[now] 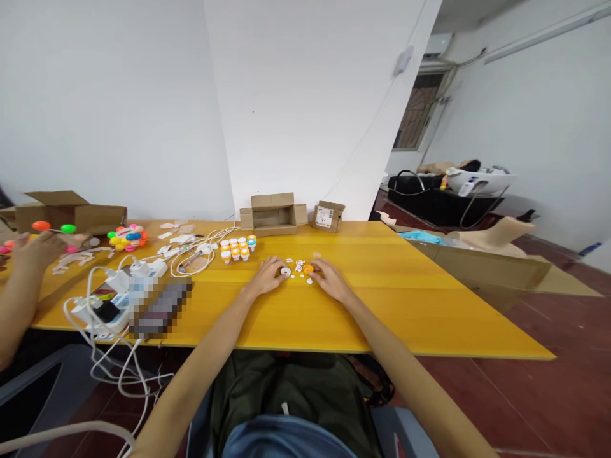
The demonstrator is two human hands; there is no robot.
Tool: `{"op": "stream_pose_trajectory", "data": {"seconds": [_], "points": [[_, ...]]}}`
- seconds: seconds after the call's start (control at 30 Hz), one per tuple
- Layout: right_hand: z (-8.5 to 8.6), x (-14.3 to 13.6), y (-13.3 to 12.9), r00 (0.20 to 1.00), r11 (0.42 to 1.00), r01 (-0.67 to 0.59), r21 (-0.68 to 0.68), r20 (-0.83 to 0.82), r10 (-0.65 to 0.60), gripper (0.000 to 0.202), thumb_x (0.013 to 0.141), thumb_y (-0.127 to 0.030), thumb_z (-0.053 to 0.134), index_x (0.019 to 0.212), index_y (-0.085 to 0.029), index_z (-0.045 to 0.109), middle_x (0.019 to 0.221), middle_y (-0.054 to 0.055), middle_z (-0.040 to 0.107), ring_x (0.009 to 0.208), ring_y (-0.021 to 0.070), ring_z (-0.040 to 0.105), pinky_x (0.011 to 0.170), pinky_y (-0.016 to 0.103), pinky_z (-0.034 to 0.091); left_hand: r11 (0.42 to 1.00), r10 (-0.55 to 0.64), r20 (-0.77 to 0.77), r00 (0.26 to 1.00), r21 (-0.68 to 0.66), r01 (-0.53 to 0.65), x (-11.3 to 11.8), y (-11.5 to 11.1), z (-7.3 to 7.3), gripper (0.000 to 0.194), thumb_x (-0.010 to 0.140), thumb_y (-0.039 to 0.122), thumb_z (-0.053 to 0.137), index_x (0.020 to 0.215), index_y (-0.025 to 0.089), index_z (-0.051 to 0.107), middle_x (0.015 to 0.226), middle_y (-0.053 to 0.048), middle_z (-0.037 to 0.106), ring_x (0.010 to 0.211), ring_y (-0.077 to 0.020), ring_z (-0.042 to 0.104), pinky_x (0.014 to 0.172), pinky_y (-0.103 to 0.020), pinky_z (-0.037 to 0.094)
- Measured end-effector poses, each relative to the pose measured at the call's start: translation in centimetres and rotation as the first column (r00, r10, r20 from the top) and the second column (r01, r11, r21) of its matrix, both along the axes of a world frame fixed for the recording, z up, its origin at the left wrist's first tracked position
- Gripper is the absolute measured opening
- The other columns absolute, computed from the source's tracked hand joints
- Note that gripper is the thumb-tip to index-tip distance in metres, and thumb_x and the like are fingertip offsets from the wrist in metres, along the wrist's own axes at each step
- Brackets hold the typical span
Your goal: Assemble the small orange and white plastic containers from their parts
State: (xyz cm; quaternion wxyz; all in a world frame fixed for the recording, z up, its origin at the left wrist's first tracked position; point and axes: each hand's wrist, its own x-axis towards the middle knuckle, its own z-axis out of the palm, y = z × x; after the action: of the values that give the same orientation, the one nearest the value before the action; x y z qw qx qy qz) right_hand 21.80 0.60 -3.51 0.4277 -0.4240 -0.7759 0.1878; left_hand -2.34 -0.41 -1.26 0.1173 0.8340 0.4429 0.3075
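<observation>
My left hand rests on the yellow table, its fingers around a small white round part. Opposite it, my right hand has its thumb and fingers on an orange round part. Between the two hands lie several small white pieces, some with dark marks. A few more white bits sit just in front of them. The fingertips of both hands are small in view, and their undersides are hidden.
Orange-and-white capped containers stand left of my hands. Behind are an open cardboard box and a smaller box. A power strip with cables lies left. Another person's hand is at far left beside colourful balls.
</observation>
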Motion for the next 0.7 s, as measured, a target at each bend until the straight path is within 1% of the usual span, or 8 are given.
{"op": "stream_pose_trajectory", "data": {"seconds": [0.1, 0.23, 0.3, 0.4, 0.47, 0.57, 0.7], "points": [[-0.2, 0.5, -1.0, 0.999, 0.995, 0.031, 0.094, 0.019, -0.033, 0.020, 0.086, -0.023, 0.056, 0.102, -0.026, 0.068, 0.111, 0.007, 0.068, 0.110, 0.0245, 0.064, 0.099, 0.042, 0.051, 1.000, 0.005, -0.011, 1.000, 0.015, -0.005, -0.2, -0.1, 0.0, 0.009, 0.087, 0.027, 0.063, 0.093, 0.023, 0.067, 0.100, -0.005, 0.064, 0.103, -0.0247, 0.059, 0.097, -0.040, 0.046], [-0.2, 0.8, -2.6, 0.990, 0.985, -0.014, 0.174, 0.138, -0.010, 0.025, 0.088, -0.019, 0.053, 0.108, -0.027, 0.065, 0.118, 0.007, 0.064, 0.116, 0.0243, 0.060, 0.102, 0.042, 0.049, 1.000, 0.010, -0.054, 0.998, 0.028, -0.009, -0.4, -0.1, -0.1, 0.010, 0.088, 0.028, 0.061, 0.095, 0.023, 0.066, 0.100, -0.005, 0.064, 0.103, -0.0245, 0.059, 0.097, -0.040, 0.046], [0.0, 0.7, -3.1, 0.977, 0.979, -0.036, 0.199, 0.212, -0.008, 0.023, 0.089, -0.020, 0.054, 0.108, -0.026, 0.064, 0.118, 0.007, 0.063, 0.114, 0.0243, 0.060, 0.101, 0.042, 0.049, 1.000, 0.020, -0.070, 0.997, 0.026, -0.018, -0.3, 0.0, -0.2, 0.011, 0.089, 0.029, 0.061, 0.096, 0.023, 0.066, 0.101, -0.005, 0.064, 0.103, -0.0244, 0.059, 0.097, -0.041, 0.045], [0.4, 0.3, -3.4, 0.954, 0.976, -0.056, 0.208, 0.299, -0.009, 0.015, 0.093, -0.021, 0.052, 0.099, -0.025, 0.065, 0.111, 0.008, 0.064, 0.105, 0.0231, 0.062, 0.094, 0.040, 0.052, 0.999, 0.028, -0.083, 0.996, 0.028, -0.025, -0.3, 0.0, -0.2, 0.011, 0.089, 0.028, 0.059, 0.097, 0.023, 0.066, 0.102, -0.005, 0.064, 0.104, -0.0241, 0.059, 0.097, -0.040, 0.045], [0.8, 0.1, -3.6, 0.942, 0.976, -0.074, 0.204, 0.335, 0.001, 0.015, 0.094, -0.021, 0.050, 0.093, -0.025, 0.064, 0.104, 0.007, 0.064, 0.097, 0.0219, 0.063, 0.090, 0.038, 0.053, 0.999, 0.022, -0.088, 0.996, 0.034, -0.019, -0.3, 0.0, -0.3, 0.012, 0.090, 0.028, 0.059, 0.098, 0.024, 0.066, 0.102, -0.005, 0.064, 0.104, -0.0238, 0.059, 0.097, -0.040, 0.045], [1.3, 0.0, -3.9, 0.934, 0.977, -0.091, 0.193, 0.356, 0.017, 0.015, 0.096, -0.022, 0.050, 0.091, -0.025, 0.064, 0.097, 0.006, 0.064, 0.093, 0.0208, 0.063, 0.087, 0.035, 0.053, 0.999, 0.023, -0.091, 0.996, 0.040, -0.020, -0.3, 0.0, -0.4, 0.013, 0.090, 0.028, 0.059, 0.100, 0.024, 0.067, 0.103, -0.005, 0.064, 0.104, -0.0237, 0.059, 0.097, -0.040, 0.046], [1.6, 0.0, -4.3, 0.932, 0.983, -0.109, 0.150, 0.358, 0.049, 0.015, 0.097, -0.024, 0.051, 0.092, -0.024, 0.065, 0.098, 0.006, 0.065, 0.093, 0.0197, 0.063, 0.086, 0.034, 0.053, 0.998, 0.040, -0.086, 0.995, 0.051, -0.035, -0.3, 0.1, -0.6, 0.014, 0.090, 0.027, 0.058, 0.101, 0.025, 0.067, 0.105, -0.005, 0.064, 0.105, -0.0235, 0.059, 0.097, -0.040, 0.045]]}}
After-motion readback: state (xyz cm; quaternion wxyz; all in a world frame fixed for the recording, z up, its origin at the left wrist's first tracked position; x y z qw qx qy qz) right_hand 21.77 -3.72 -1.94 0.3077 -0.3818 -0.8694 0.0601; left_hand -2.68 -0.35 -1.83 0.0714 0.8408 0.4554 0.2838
